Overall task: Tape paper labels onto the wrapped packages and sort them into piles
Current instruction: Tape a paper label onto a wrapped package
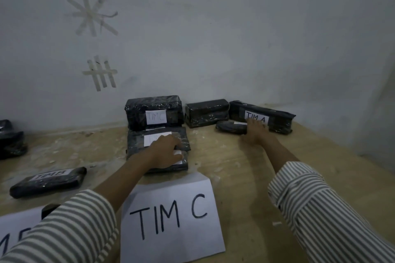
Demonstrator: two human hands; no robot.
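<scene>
Black wrapped packages lie on a wooden floor against a white wall. My left hand grips a flat labelled package in the TIM C pile, behind a big paper sign reading TIM C. An upright package labelled TIM C stands behind it. My right hand closes on a small black package with a white label, in front of a long package labelled TIM A. An unlabelled-looking package stands between the piles.
A package labelled TIM B lies at the left, with another paper sign partly under my left sleeve. More black packages sit at the far left edge. Tape strips stick on the wall.
</scene>
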